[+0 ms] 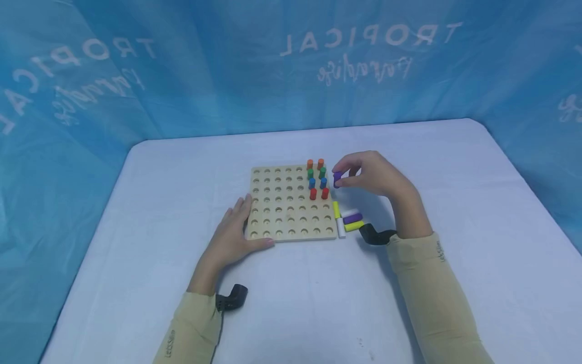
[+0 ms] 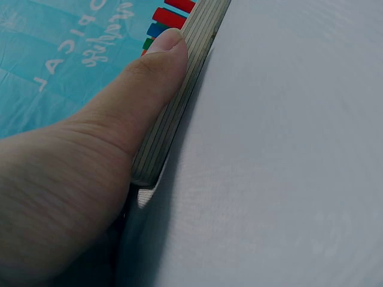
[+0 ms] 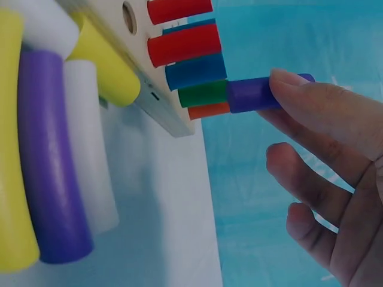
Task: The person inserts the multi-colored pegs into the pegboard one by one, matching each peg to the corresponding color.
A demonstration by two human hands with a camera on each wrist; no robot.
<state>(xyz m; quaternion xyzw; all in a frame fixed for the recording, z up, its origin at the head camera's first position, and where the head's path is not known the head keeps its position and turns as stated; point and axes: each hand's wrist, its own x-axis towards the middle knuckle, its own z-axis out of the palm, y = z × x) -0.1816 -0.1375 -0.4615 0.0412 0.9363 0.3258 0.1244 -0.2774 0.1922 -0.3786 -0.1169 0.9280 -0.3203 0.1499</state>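
Observation:
A pale wooden pegboard [image 1: 273, 215] with rows of round holes lies flat on the table. Pairs of orange, green, blue and red pegs [image 1: 312, 194] stand in its two right-hand columns. My left hand [image 1: 229, 235] rests at the board's near left corner, fingers along the left side and thumb against the front edge; the left wrist view shows the thumb [image 2: 158, 63] on that edge. Between thumb and forefinger, my right hand [image 1: 373, 174] pinches a purple peg [image 3: 248, 94] upright just right of the board, beside the green and blue pegs. Its other fingers are loosely bent.
Loose pegs lie by the board's right edge: a yellow peg [image 1: 336, 210] and a white peg [image 1: 341, 228] along it, with another purple peg [image 1: 352, 218], a second yellow peg [image 1: 354, 226] and another white one beside them. A blue printed curtain [image 1: 227, 76] hangs behind the white-covered table [image 1: 291, 303].

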